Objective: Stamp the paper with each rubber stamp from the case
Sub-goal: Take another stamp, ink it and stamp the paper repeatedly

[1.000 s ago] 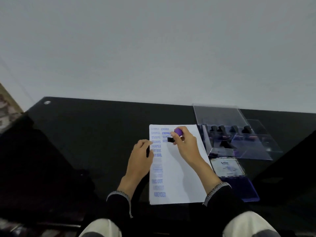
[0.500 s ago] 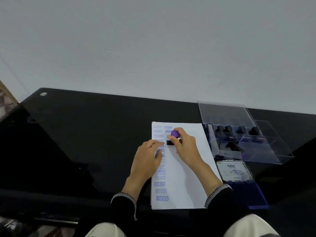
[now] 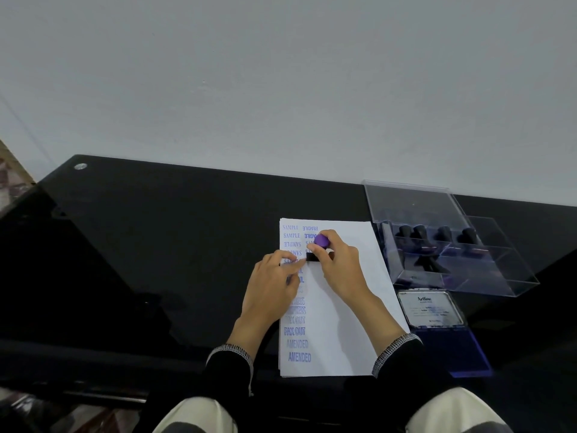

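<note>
A white paper (image 3: pixel 346 323) lies on the black table, with blue stamped words down its left side. My right hand (image 3: pixel 340 264) grips a rubber stamp (image 3: pixel 321 241) with a purple knob and a black base, held down on the upper part of the sheet. My left hand (image 3: pixel 274 285) rests on the paper's left edge, its index finger stretched toward the stamp's base. The clear plastic case (image 3: pixel 487 276) stands open to the right and holds several black stamps (image 3: pixel 420 234).
An open ink pad (image 3: pixel 452 348) with a blue pad and a labelled lid lies in front of the case. The glossy black table (image 3: pixel 156 245) meets a pale wall at the back. My knees show at the bottom edge.
My left hand has slid right onto the paper, its index finger now reaching the stamp's base. My right hand keeps the stamp at nearly the same spot on the sheet.
</note>
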### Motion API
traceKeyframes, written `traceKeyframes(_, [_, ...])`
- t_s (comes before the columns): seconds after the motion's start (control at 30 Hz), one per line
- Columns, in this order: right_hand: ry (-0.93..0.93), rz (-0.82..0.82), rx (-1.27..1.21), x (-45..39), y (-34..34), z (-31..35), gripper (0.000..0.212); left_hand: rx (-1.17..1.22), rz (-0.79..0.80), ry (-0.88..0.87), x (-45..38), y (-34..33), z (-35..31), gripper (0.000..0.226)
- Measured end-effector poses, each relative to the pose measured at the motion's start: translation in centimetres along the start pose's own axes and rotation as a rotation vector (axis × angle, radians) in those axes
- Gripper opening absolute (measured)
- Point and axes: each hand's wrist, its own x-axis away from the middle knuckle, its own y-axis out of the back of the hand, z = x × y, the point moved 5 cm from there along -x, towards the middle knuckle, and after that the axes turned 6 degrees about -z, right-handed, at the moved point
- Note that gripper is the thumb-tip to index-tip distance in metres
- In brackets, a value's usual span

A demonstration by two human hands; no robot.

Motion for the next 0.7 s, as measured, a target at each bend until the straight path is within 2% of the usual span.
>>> traceKeyframes(0.33, [-0.004,0.004,0.035,0.06,-0.18,-0.19,0.034,0.017,-0.016,0.022,0.13,0.10,-0.09,0.037])
traceKeyframes(0.5, [-0.005,-0.012,0.061,-0.12,-0.20,0.00,0.036,-0.102,-0.043,0.208,0.37,0.59,0.48,0.056])
traceKeyframes(0.7, [0.002,-0.016,0.049,-0.10,-0.26,0.21,0.033,-0.101,0.014,0.254,0.42,0.15,0.55,0.066])
